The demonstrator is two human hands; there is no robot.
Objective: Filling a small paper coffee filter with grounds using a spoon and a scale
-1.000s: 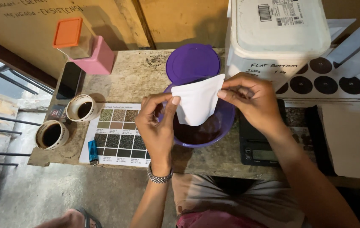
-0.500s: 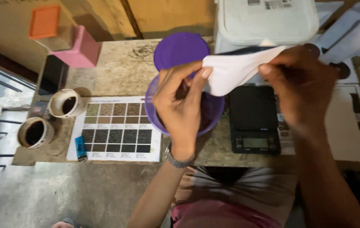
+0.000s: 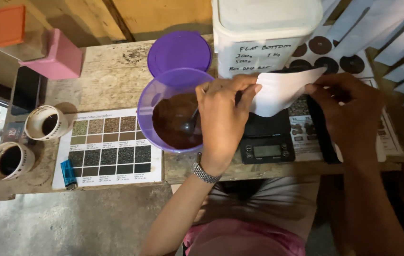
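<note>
**Head view: white pouch now held over the scale, clear of the bowl**

Head camera shows the white paper pouch [image 3: 281, 91] pinched at both ends and stretched flat above the black digital scale [image 3: 267, 142]. A second ago it hung over the purple bowl [image 3: 176, 111]; half a second ago it was already swinging to the person's right. That shift puts the pouch where it can be weighed or filled on the scale rather than over the grounds.

The left hand [image 3: 223, 118] has its grip clamped on the pouch's near corner, thumb and fingers together. The right hand [image 3: 346, 111] grips the far edge the same way, closed on the paper.

Dark brown coffee grounds fill the bowl, with a spoon [image 3: 190, 124] standing in them, untouched. The bowl's purple lid [image 3: 179, 51] lies just behind it on the counter [image 3: 111, 71]. A white lidded tub [image 3: 266, 33] stands behind the scale. To the left lie a printed colour chart [image 3: 107, 144], a small blue lighter [image 3: 69, 174], two cups of dark liquid [image 3: 45, 124], and a pink box [image 3: 55, 57].
</note>
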